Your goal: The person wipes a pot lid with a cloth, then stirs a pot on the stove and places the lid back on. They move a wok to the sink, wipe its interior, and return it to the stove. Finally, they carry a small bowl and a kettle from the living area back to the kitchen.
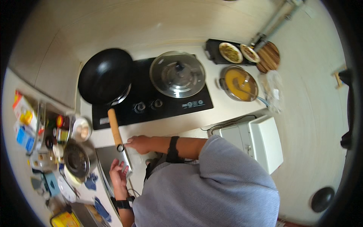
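Note:
My right hand [139, 144] is at the front edge of the counter, its fingers close to the ring at the end of the wok's wooden handle [114, 124]; whether they touch is unclear. Lower left, my left hand [118, 171] is raised with fingers spread beside the metal front of a cabinet or drawer [109, 159]. The black wok [106, 75] rests on the left side of the black cooktop [141, 96]. On the right burner stands a pan under a glass lid [177, 74].
Right of the cooktop are a pot of yellow liquid with a ladle [238, 83], a black tray [214, 51] with two dishes of food, and a round wooden board [268, 58]. Leftward stand a bowl of eggs [82, 129], a lidded pot [76, 160] and jars [62, 122].

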The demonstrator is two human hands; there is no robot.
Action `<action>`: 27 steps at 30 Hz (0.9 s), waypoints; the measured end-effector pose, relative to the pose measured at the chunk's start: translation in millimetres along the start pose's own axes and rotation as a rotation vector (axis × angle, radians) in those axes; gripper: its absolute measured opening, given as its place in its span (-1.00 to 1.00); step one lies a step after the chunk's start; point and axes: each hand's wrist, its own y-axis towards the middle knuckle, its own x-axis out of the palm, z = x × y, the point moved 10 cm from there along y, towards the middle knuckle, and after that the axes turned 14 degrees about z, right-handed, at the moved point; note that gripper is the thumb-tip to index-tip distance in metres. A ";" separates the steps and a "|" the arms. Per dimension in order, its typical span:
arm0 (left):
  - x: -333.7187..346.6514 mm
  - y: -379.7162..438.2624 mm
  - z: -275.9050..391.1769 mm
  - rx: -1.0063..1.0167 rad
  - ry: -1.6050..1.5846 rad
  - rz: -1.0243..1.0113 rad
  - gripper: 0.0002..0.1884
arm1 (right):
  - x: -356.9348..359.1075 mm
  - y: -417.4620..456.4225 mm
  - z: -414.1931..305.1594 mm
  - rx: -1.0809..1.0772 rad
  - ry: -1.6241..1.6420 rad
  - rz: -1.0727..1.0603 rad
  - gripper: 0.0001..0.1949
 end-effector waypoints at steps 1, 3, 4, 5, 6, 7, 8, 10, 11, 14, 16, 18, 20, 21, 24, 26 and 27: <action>-16.6 0.4 -8.6 0.001 0.015 0.064 -0.28 | 12.4 -0.4 1.2 0.033 0.104 -0.056 -0.46; -19.3 -0.8 -9.9 0.035 0.024 0.059 -0.38 | 7.3 -5.2 19.3 0.021 0.145 0.056 -0.53; -22.2 -3.7 -11.2 0.039 0.021 0.040 -0.41 | -1.3 -9.9 32.3 0.234 0.196 -0.065 -0.53; -28.5 -9.6 -12.6 0.039 -0.012 0.072 -0.46 | -6.3 -12.2 47.4 0.180 0.148 0.066 -0.51; -39.4 -14.8 -17.1 0.038 -0.028 0.119 -0.48 | -14.5 -12.3 61.2 0.110 0.090 0.173 -0.49; -53.0 -18.4 -24.3 0.023 -0.045 0.150 -0.49 | -25.3 -10.1 73.8 0.162 0.008 0.156 -0.49; -61.5 -23.1 -27.5 0.018 -0.056 0.166 -0.50 | -24.8 -7.4 108.0 0.233 -0.133 0.201 -0.53; -76.2 -42.9 -30.6 0.016 -0.106 0.228 -0.54 | -71.8 -3.9 128.4 0.319 -0.185 0.412 -0.65; -88.0 -46.5 -35.9 0.000 -0.120 0.250 -0.57 | -87.8 -7.7 140.8 0.298 -0.208 0.551 -0.66; -116.4 -55.3 -39.4 0.008 -0.096 0.254 -0.63 | -100.0 1.2 144.0 0.170 -0.251 0.608 -0.73; -137.3 -62.1 -48.8 -0.001 -0.141 0.274 -0.66 | -80.1 9.8 112.2 0.082 -0.176 0.555 -0.79; -160.0 -66.1 -61.6 0.019 -0.173 0.288 -0.71 | -33.7 18.5 78.7 0.114 -0.145 0.325 -0.79; -181.8 -71.6 -71.4 -0.002 -0.204 0.301 -0.74 | 17.1 22.3 41.8 0.072 -0.056 0.177 -0.73; -196.9 -78.0 -75.9 -0.005 -0.228 0.316 -0.75 | 39.9 25.6 4.4 0.078 -0.079 0.037 -0.70; -248.7 -96.8 -82.2 0.041 -0.284 0.366 -0.76 | 110.7 28.9 -94.7 -0.191 -0.032 -0.270 -0.62; -289.4 -108.7 -95.4 0.029 -0.277 0.445 -0.77 | 143.0 37.3 -173.6 -0.390 -0.029 -0.326 -0.54; -311.3 -115.8 -102.6 0.021 -0.275 0.482 -0.77 | 159.1 42.1 -213.3 -0.477 0.065 -0.323 -0.54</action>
